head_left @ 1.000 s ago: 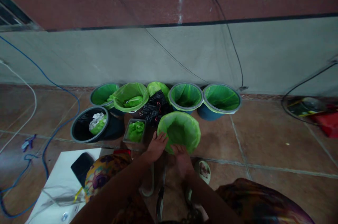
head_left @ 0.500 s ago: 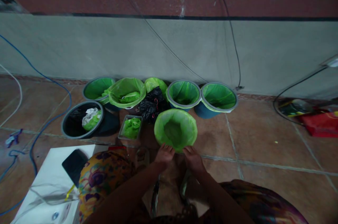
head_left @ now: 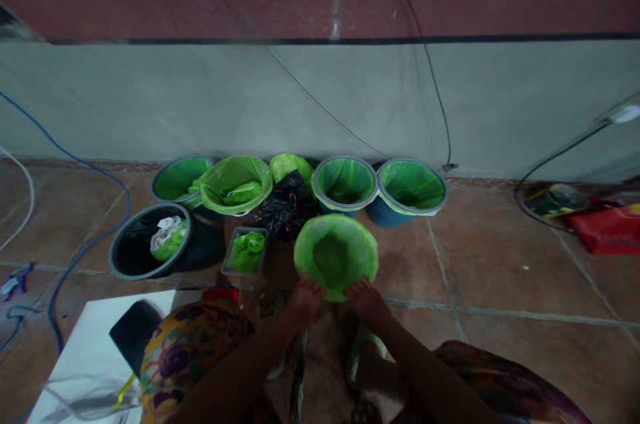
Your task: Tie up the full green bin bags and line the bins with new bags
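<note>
A light green bin liner [head_left: 363, 241] lines the round bin right in front of me and is folded out over its rim. My left hand [head_left: 305, 301] is at the near left of that rim, fingers curled over the liner's edge. At the near right, my right hand [head_left: 369, 300] holds the same edge in a similar way, thumb hidden. The bin itself is covered by the liner. Just behind it sits a crumpled black plastic bag [head_left: 289, 209]. To its left, a small grey tub [head_left: 226, 264] holds bunched green plastic.
Along the wall stand several bins with green liners, including a blue one [head_left: 383, 212] at the right. A dark bin [head_left: 207, 247] lies tipped at the left. A phone [head_left: 134, 332] rests on a white box [head_left: 83, 344]. A blue cable [head_left: 90, 237] crosses the tiles; a red bag [head_left: 605, 227] lies right.
My view has shifted slightly, so the bins sit a little lower in it. Both hands stay at the near rim, with the fingers reaching a little farther over the liner.
</note>
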Motion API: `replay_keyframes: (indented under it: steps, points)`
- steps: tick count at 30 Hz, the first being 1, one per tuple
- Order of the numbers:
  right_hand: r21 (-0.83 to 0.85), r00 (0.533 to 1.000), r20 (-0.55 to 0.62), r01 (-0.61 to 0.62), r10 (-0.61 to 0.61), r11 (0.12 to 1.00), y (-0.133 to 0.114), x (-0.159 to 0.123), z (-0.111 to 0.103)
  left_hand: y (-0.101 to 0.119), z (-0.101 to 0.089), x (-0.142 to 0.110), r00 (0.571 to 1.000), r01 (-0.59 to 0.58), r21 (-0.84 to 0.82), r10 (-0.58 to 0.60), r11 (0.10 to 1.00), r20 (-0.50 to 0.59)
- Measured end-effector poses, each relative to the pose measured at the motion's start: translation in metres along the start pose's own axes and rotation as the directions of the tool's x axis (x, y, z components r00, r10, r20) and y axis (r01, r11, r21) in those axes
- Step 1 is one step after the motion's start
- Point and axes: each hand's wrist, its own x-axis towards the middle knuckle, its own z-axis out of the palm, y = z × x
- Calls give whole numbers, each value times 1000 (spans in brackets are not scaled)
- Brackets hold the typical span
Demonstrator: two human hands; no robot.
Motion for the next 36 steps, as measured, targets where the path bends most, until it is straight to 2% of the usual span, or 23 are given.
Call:
replay_keyframes:
  steps: [2,5,7,9,11,14,17,20,23,27,32,36]
  points:
    - [21,997,-16,-69,69,997,-13,6,6,-11,-6,1,1000,-5,31,5,1000,-10]
    - [37,982,-5,-186,187,982,-42,24,12,-29,-21,3,999,38,62,-36,997,-28]
    - [43,975,5,-224,224,974,-61,37,13,-36,-31,3,997,79,68,-77,995,-30]
    - [62,966,18,-260,259,964,-74,46,12,-34,-40,1,992,123,70,-121,990,-29]
    - [91,960,4,-280,281,956,-79,46,9,-23,-44,-2,987,161,68,-159,985,-26]
    - [126,970,-83,-215,227,968,-66,31,-1,1,-47,-8,989,146,36,-146,989,-13]
    - [119,967,-170,-171,189,978,-36,9,-18,20,-45,-13,994,105,-31,-105,994,-1]
    - [115,947,-219,-214,235,970,-8,-5,-34,28,-36,-14,996,94,-89,-94,992,13]
    - [137,946,-228,-204,232,969,0,-9,-40,29,-25,-10,996,87,-95,-86,992,17]
    - [151,988,-129,-62,81,987,-13,-4,-29,26,-12,-5,999,53,-53,-53,997,-8]
    - [122,993,69,-99,91,988,-18,4,-23,19,4,-1,1000,11,-31,-11,999,3]
    - [121,992,115,-66,52,991,-9,8,-27,15,9,2,998,51,-59,-52,997,-22]
